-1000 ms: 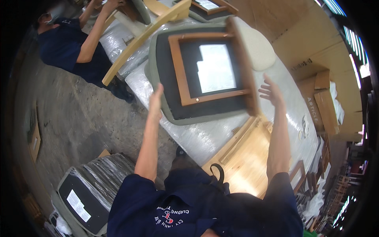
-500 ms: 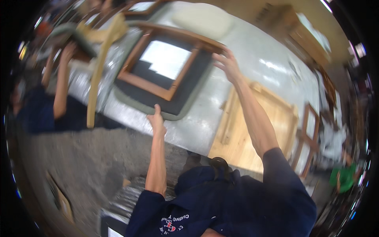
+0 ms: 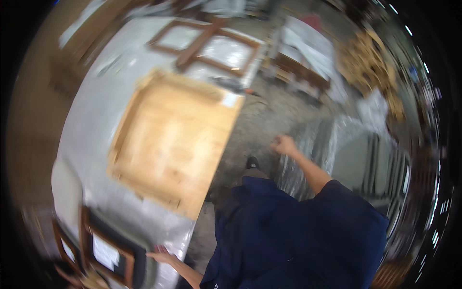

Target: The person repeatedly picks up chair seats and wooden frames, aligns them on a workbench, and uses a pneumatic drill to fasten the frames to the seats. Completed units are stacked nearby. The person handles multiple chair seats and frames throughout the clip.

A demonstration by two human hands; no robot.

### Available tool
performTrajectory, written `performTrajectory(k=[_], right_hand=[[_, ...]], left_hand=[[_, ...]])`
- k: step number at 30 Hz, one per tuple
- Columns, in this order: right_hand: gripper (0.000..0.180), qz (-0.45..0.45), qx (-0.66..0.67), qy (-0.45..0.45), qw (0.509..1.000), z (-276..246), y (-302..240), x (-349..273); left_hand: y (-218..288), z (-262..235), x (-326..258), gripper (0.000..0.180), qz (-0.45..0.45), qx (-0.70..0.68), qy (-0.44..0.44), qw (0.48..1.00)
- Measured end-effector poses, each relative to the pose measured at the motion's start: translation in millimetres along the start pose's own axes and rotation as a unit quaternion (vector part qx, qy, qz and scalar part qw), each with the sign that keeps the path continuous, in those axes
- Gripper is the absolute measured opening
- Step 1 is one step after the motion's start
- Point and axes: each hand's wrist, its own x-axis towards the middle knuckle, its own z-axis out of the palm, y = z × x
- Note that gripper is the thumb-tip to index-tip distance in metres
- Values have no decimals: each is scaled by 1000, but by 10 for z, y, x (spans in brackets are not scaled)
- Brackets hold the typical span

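My left hand point(image 3: 162, 255) is at the lower left with its fingers stretched out, at the edge of a dark padded seat point(image 3: 139, 261). Whether it presses on the pad, I cannot tell. A brown wooden frame point(image 3: 129, 269) with a white paper sheet point(image 3: 105, 253) inside lies on that seat's underside. My right hand point(image 3: 285, 144) hangs over the floor, its fingers curled in and no object showing in them. It is nearest to a plastic-wrapped stack of grey-green padded panels point(image 3: 358, 156).
A pale wooden tray-like board point(image 3: 171, 144) with raised rails lies on the plastic-covered table point(image 3: 91, 113). Brown frames point(image 3: 192, 53) rest at its far end. Beyond the grey floor point(image 3: 252, 118) stand a covered wooden stack point(image 3: 303, 62) and a heap of pale wooden parts point(image 3: 370, 67).
My view has swung right along the table, so the seat now sits at the lower left. My right hand has left the brown frame and is over the floor, fingers curled.
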Motion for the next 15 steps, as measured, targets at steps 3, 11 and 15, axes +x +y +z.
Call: performTrajectory(k=[3,11,15], right_hand=[[60,236,101,288,922,-715,1946,-293],[68,541,240,337,732,-898,4447,-1168],[77,685,180,294,642,-354,4679,-1638]], left_hand=[[-65,441,-370,75,46,102,-93,989],[-233,2465,-2584,58,118,244,-425,864],[-328,3054,-3686,48,164,352,-537,749]])
